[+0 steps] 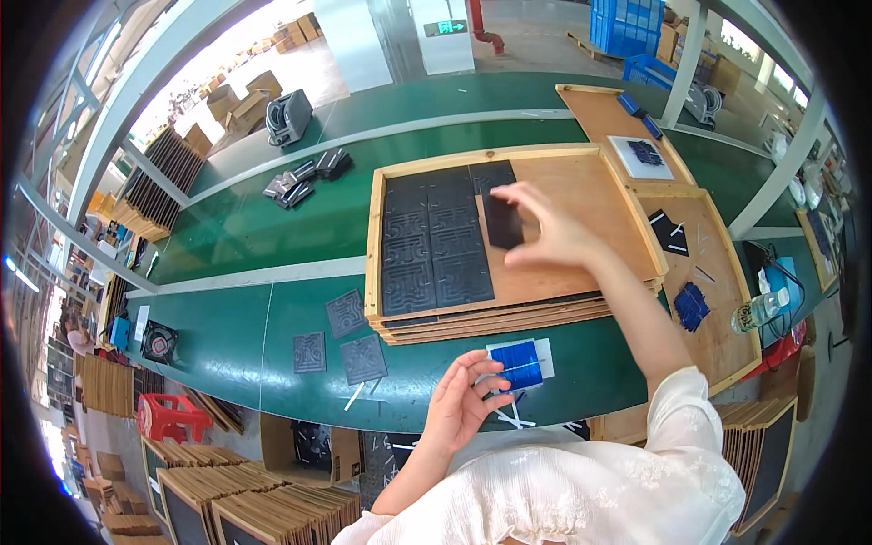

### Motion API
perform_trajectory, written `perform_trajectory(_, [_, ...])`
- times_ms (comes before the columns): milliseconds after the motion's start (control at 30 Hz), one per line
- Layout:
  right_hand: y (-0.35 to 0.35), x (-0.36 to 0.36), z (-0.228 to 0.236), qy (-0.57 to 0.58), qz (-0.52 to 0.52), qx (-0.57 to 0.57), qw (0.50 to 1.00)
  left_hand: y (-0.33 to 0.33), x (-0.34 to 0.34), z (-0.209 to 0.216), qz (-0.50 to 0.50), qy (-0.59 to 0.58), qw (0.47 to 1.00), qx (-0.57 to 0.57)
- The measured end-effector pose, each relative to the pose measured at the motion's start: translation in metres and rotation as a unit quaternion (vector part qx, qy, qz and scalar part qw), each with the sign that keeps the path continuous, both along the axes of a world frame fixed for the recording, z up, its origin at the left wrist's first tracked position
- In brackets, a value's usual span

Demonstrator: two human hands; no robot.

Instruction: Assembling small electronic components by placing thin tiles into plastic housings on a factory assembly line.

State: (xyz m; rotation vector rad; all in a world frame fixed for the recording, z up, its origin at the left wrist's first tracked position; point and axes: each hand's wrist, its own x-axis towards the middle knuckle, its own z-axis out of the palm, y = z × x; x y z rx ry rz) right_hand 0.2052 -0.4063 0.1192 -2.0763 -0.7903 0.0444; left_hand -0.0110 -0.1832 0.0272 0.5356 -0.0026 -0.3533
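– How's the right hand (565,234)?
– Thumb and fingers spread wide about a dark tile (501,222) over the wooden tray (581,272); I can't tell if it's gripped.
– And the left hand (461,404)?
– Half curled at a blue stack (520,365), near side; hold unclear.
– Farther out?
– Black tiles (431,245) cover the tray's left; three loose tiles (309,351) lie near left on the green table (227,318).

2 hands (559,238); 3 loose black plates (363,360) by near-left corner of tray (373,245); 1 red stool (173,416); 1 fan (159,342); 1 bottle (761,312); 1 green sign (446,28).
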Motion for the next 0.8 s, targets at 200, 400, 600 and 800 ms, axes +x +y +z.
perform_trajectory(200, [-0.017,0.096,-0.034,-0.035,-0.066,-0.137,0.988,0.008,-0.006,-0.007,-0.013,0.030,0.999,-0.011])
perform_trajectory(400, [-0.014,0.104,-0.040,-0.013,-0.063,-0.113,0.992,0.027,-0.015,-0.016,0.015,0.039,0.999,-0.029])
perform_trajectory(600, [-0.019,0.104,-0.049,-0.045,-0.045,-0.065,0.996,0.018,-0.013,-0.013,0.004,-0.016,0.977,0.214])
perform_trajectory(800, [0.000,0.046,-0.016,-0.033,-0.055,0.000,0.998,0.104,0.007,-0.021,0.158,-0.259,0.618,0.725])
